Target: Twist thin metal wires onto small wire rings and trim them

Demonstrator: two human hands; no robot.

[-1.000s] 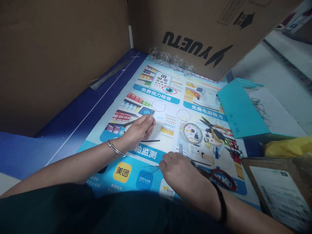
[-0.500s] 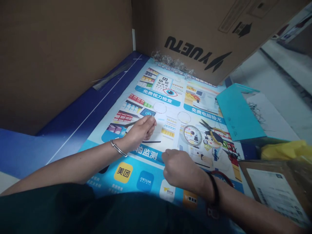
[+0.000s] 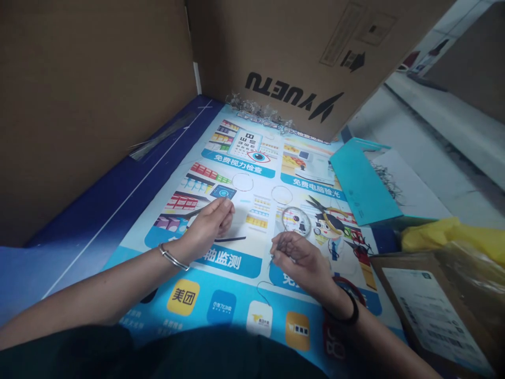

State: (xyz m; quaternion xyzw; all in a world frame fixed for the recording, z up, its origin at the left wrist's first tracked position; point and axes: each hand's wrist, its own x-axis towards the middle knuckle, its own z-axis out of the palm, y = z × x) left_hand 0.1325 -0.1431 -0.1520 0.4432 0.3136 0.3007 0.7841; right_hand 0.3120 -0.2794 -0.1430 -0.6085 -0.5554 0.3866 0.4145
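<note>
- Shifting rightward over the printed sheet (image 3: pixel 126 259) since half a second ago, the right hand (image 3: pixel 303 257) is uncurling from its fist.
- It's now pinching thin dark strands (image 3: pixel 278 244) between thumb and fingers; a fine wire (image 3: pixel 258 288) is curling just below it.
- Over the same part of the sheet as before, the left hand (image 3: pixel 213 220) is staying clenched; I'm not managing to see whether it's gripping anything.
- Just beyond the right hand, a ring-shaped coil (image 3: pixel 296 208) is lying, with yellow-handled pliers (image 3: pixel 325 209) resting farther right.
</note>
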